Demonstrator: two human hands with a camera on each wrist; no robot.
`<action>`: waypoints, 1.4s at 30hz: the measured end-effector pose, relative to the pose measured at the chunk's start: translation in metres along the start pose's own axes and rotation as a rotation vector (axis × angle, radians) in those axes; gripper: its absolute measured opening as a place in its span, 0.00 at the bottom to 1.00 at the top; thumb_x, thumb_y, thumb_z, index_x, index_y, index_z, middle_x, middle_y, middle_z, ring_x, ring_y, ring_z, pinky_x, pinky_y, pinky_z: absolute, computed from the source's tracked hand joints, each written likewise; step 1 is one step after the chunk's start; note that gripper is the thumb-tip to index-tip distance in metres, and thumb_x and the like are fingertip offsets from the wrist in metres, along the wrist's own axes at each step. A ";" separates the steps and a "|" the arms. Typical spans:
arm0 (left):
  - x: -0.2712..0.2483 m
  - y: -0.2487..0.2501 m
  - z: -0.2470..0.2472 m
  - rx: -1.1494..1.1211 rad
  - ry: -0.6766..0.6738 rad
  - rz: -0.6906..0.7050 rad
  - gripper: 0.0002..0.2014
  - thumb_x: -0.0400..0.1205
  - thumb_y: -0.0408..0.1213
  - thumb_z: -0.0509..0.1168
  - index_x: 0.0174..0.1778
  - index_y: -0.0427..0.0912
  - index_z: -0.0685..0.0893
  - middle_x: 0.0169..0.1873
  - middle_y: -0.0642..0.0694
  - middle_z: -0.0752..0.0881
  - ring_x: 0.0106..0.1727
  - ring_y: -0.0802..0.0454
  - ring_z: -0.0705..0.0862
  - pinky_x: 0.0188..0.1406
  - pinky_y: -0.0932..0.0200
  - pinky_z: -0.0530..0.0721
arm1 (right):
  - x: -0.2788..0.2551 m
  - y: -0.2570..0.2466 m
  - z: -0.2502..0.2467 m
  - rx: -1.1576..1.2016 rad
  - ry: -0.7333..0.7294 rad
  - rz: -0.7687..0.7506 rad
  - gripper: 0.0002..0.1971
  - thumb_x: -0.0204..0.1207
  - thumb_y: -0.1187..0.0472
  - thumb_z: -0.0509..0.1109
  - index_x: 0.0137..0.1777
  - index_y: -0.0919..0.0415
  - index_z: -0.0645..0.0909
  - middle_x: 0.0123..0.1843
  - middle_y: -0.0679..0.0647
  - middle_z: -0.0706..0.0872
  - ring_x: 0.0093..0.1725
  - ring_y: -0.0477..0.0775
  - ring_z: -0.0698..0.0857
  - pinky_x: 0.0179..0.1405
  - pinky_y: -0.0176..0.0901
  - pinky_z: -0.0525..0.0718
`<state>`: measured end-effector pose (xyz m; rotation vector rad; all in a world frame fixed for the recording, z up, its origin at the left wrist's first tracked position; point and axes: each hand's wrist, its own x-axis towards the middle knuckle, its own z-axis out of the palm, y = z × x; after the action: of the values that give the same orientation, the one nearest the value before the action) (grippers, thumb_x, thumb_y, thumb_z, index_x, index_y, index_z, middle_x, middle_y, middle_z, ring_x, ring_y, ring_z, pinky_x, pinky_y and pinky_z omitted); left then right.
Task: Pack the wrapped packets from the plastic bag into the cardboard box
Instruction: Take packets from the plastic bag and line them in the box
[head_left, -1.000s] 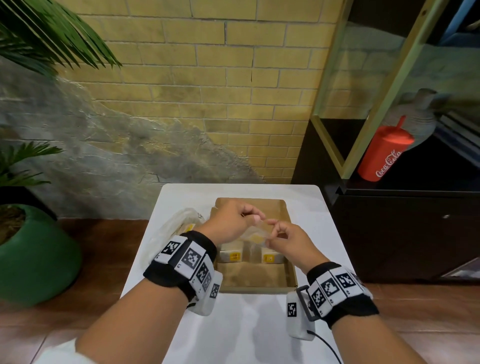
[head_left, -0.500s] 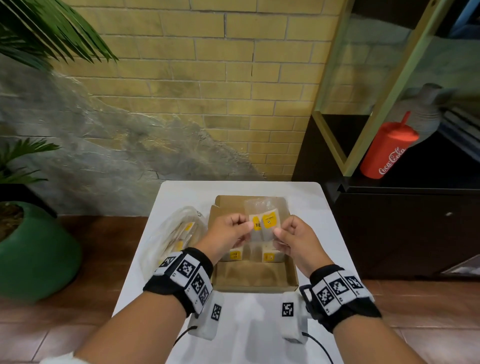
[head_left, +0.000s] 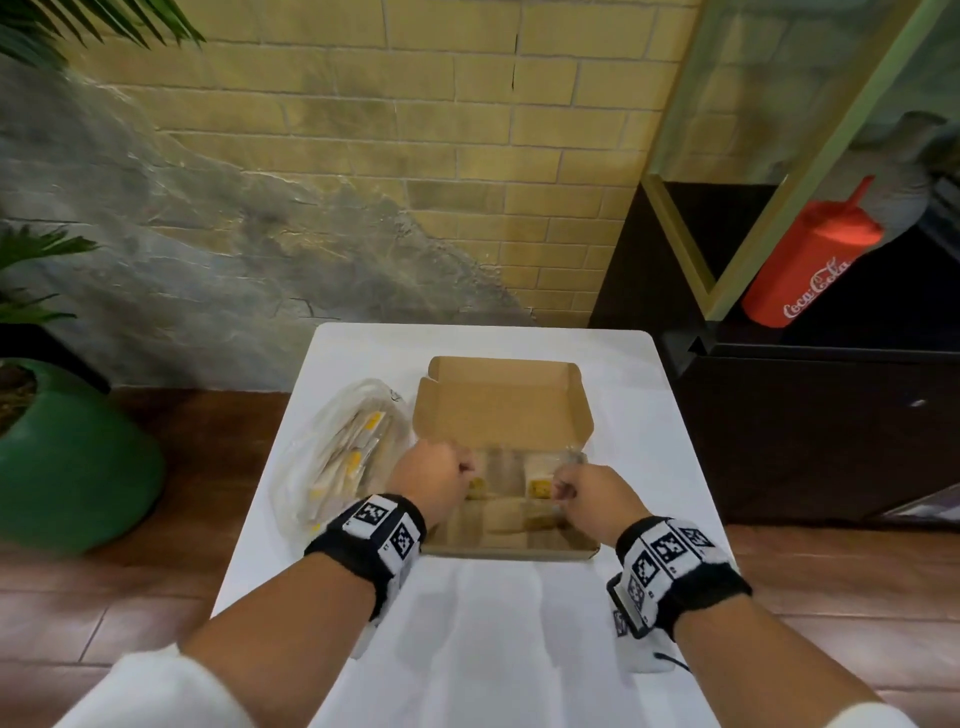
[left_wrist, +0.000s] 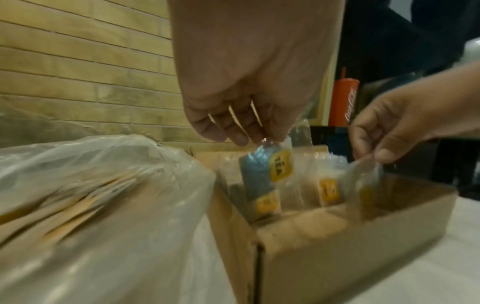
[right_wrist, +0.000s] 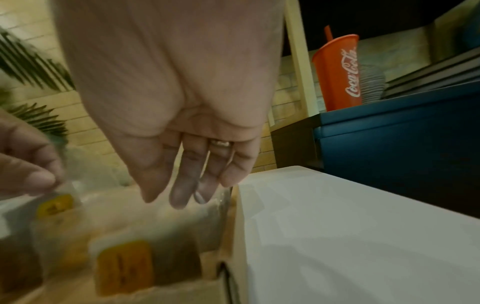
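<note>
A: Start nearest. What are the hands doing at the cardboard box?

B: Both are over its near half. The left hand pinches the top edge of a clear wrapped packet with a yellow label, held upright just above the packets already in the box. The right hand pinches the top corner of another clear wrapper at the box's right side; its remaining fingers hang fairly straight in the right wrist view.

A: How do you expect these packets to handle?

B: Light and floppy, I'd judge. The film looks slick and crinkly, so a pinch on the sealed top edge seems the safest hold; squeezing the middle could crush whatever is inside. They stand on end in a row, so each new one probably wants sliding down beside its neighbour rather than dropping.

A: And beyond the hands?

B: Just left of the box lies the plastic bag, touching its side, with many packets visible inside, so the job looks far from finished. Behind the box, its lid stands open. All of it sits on a white table.

A: Farther still?

B: To the box's right, on a dark shelf, a red Coca-Cola cup.
</note>
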<state>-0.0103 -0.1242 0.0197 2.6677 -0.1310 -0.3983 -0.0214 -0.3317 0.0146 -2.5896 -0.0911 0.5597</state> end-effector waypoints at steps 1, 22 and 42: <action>0.002 -0.002 0.006 0.081 -0.036 0.012 0.10 0.80 0.37 0.61 0.49 0.47 0.88 0.51 0.47 0.87 0.50 0.47 0.83 0.50 0.55 0.81 | 0.001 0.000 0.003 -0.050 -0.010 -0.006 0.11 0.74 0.69 0.62 0.45 0.56 0.83 0.49 0.55 0.87 0.52 0.57 0.84 0.52 0.41 0.80; -0.004 -0.004 0.029 0.281 -0.272 0.090 0.12 0.79 0.30 0.56 0.55 0.38 0.80 0.55 0.40 0.83 0.54 0.42 0.83 0.51 0.54 0.80 | 0.004 0.008 0.040 -0.202 -0.128 -0.126 0.14 0.77 0.69 0.57 0.59 0.61 0.78 0.58 0.60 0.80 0.53 0.62 0.82 0.46 0.43 0.74; -0.003 -0.050 0.002 0.112 0.267 -0.256 0.17 0.79 0.37 0.58 0.64 0.45 0.77 0.65 0.42 0.74 0.65 0.41 0.71 0.61 0.47 0.74 | -0.007 0.000 0.033 0.065 0.022 -0.061 0.16 0.75 0.67 0.60 0.60 0.57 0.82 0.59 0.55 0.83 0.56 0.54 0.82 0.57 0.41 0.79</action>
<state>-0.0124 -0.0799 -0.0024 2.8264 0.2788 -0.1114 -0.0414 -0.3188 -0.0089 -2.5201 -0.1423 0.5036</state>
